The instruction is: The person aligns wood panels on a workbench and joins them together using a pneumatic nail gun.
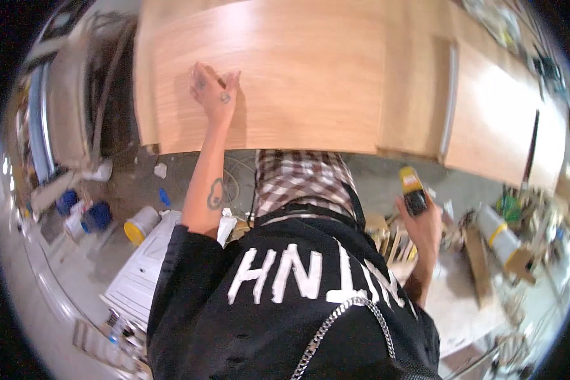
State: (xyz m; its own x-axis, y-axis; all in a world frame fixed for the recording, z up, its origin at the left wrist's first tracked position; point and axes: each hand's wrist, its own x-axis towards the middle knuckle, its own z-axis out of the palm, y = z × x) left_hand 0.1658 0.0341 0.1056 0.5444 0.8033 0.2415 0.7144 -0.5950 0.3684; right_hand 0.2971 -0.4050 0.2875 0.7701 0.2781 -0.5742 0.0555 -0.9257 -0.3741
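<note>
In the head view, held the left hand [216,93] part-open over a wooden panel [297,82] spanning the upper middle; could not tell whether gripping anything. Wrapped the right hand [425,220] around a yellow-and-black tool [413,191], right of centre.

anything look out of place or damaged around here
No clear damage shows on the pale wooden panel, though it is blurred. The floor looks untidy: a blue scrap and a whitish lump lie loose on the left, and wood pieces look jumbled on the right, near the right hand.
</note>
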